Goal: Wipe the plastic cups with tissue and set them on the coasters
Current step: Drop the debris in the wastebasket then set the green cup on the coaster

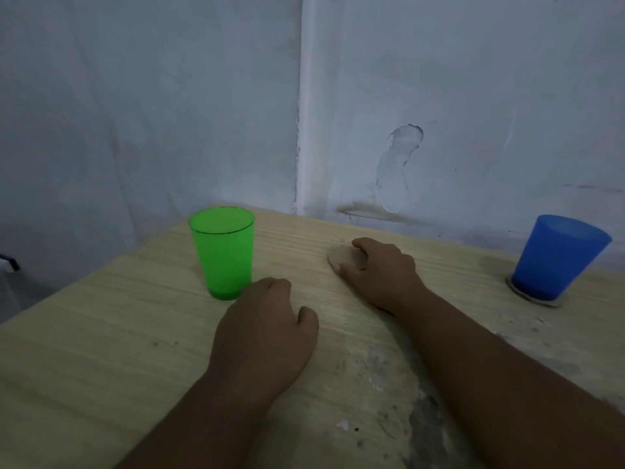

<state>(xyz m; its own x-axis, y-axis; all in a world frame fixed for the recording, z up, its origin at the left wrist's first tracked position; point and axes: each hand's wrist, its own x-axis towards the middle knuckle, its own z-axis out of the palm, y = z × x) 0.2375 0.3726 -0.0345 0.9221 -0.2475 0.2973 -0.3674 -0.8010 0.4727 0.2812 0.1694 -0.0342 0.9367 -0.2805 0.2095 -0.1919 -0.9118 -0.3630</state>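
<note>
Bench [101, 367] of pale wood grain fills the lower view, pushed into a corner of whitewashed wall [135, 96]. A green plastic cup [223, 255] stands upright and mouth up near the far left corner of the bench, directly on the wood, not on any coaster. Along the far edge, well to the right, a blue plastic cup [554, 258] stands upright on a brown coaster [541, 301], whose rim shows around the cup's base. Between the two cups, close to the far edge, lies a round tan coaster [345, 257] flat on the bench. The right grip [382, 272] lies over it, thumb against its near rim and fingers curled across its top and far rim, so it pinches this coaster. The left grip [267, 330] rests knuckles-up on the bench just beside the green cup's base. Its fingers fold under and out of sight, so I cannot tell whether it holds anything. A worn grey patch [426, 418] marks the wood toward the near edge, between the forearms.
</note>
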